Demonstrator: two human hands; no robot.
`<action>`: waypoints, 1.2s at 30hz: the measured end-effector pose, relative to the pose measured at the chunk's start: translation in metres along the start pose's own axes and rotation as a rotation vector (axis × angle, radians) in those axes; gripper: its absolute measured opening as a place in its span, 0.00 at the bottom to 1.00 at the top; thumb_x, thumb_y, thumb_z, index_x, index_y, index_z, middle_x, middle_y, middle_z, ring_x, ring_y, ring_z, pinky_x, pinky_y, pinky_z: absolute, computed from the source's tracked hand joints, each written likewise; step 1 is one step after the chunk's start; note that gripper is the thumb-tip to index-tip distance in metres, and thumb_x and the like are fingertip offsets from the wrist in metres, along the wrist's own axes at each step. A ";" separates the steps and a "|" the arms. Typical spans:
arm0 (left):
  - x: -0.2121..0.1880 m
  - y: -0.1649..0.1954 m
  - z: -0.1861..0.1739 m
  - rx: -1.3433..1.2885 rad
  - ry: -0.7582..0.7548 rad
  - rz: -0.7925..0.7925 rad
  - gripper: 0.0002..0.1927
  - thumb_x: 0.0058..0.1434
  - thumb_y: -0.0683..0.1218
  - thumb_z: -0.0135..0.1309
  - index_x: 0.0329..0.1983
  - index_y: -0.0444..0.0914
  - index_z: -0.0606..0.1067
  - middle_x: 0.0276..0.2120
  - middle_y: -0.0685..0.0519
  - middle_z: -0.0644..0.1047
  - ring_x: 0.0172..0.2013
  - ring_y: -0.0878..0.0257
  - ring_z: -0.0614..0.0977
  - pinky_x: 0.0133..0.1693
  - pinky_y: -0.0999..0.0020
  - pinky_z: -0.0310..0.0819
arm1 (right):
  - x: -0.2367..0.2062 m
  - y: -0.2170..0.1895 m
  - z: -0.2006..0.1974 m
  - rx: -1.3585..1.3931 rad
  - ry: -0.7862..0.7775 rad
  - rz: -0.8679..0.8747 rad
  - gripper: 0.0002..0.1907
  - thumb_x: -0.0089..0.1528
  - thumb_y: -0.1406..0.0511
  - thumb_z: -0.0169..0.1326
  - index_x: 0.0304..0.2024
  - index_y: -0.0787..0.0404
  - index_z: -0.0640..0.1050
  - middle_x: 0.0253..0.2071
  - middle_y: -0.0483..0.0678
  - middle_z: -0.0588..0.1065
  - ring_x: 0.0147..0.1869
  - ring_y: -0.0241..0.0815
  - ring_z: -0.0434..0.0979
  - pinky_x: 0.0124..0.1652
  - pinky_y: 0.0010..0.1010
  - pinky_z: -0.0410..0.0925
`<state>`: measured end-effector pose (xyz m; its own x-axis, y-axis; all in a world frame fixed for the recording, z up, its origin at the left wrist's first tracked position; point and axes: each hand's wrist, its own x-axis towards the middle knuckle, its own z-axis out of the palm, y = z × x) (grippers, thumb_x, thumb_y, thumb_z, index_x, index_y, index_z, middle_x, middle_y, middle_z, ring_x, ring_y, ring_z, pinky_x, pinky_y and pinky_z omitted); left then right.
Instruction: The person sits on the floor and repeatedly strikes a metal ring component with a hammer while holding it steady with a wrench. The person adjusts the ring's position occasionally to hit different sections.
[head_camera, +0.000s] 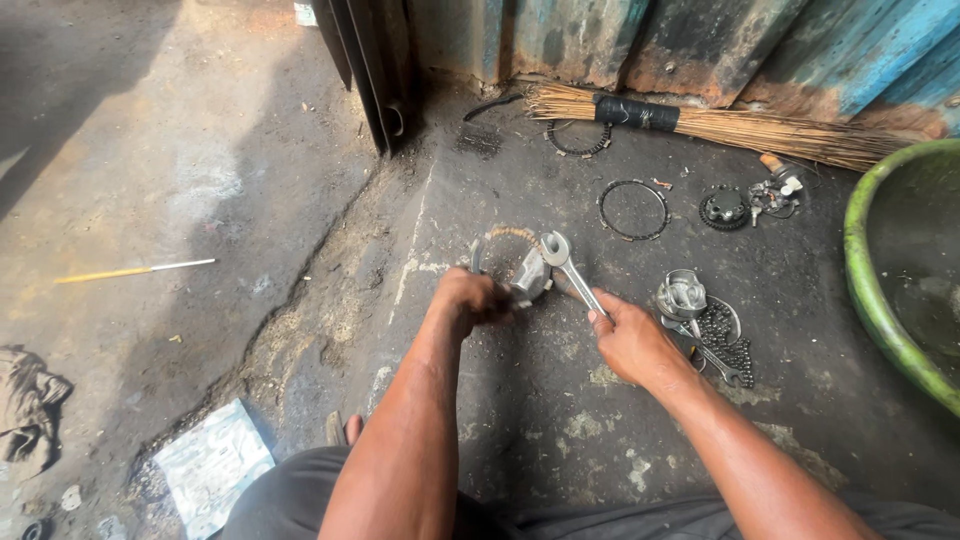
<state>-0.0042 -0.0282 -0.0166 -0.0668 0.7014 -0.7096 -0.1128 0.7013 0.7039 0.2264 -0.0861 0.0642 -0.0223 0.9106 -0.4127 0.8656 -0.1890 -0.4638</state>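
My left hand (470, 300) grips a small grey metal engine part (530, 275) held just above the dirty concrete floor. My right hand (632, 338) holds a silver open-ended spanner (566, 262) by its shaft, and the spanner's jaw sits at the top of the metal part. A thin ring (497, 252) lies on the floor right behind the part, partly hidden by it.
Right of my hands lie a metal piston (682, 294), a chain (727, 338) and another spanner (712, 358). Farther back are a thin ring (633, 209), a sprocket (722, 210), a straw broom (720, 125) and corrugated metal wall. A green basin (868, 290) stands at right.
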 end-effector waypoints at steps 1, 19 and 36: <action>0.005 0.001 -0.002 0.040 0.087 0.035 0.13 0.57 0.42 0.65 0.37 0.26 0.77 0.30 0.38 0.83 0.26 0.53 0.85 0.27 0.60 0.83 | 0.001 0.002 0.001 0.034 0.018 -0.028 0.25 0.68 0.56 0.46 0.69 0.42 0.68 0.46 0.55 0.81 0.49 0.53 0.83 0.49 0.45 0.72; 0.014 0.012 0.004 -0.234 0.075 0.167 0.17 0.68 0.40 0.48 0.58 0.31 0.69 0.32 0.46 0.78 0.25 0.61 0.79 0.26 0.66 0.80 | 0.005 0.020 -0.017 0.903 -0.344 0.116 0.30 0.63 0.72 0.49 0.69 0.61 0.65 0.30 0.47 0.72 0.30 0.39 0.74 0.32 0.36 0.77; 0.014 0.012 0.012 0.174 0.241 0.287 0.27 0.66 0.45 0.51 0.67 0.32 0.64 0.44 0.34 0.82 0.35 0.50 0.87 0.37 0.59 0.80 | -0.028 -0.007 -0.014 0.129 0.113 -0.028 0.28 0.71 0.59 0.39 0.74 0.48 0.58 0.24 0.40 0.72 0.22 0.32 0.72 0.24 0.30 0.69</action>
<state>0.0059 -0.0086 -0.0178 -0.3038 0.8364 -0.4562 0.1125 0.5069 0.8546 0.2278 -0.1047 0.0905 0.0175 0.9502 -0.3112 0.7940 -0.2023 -0.5733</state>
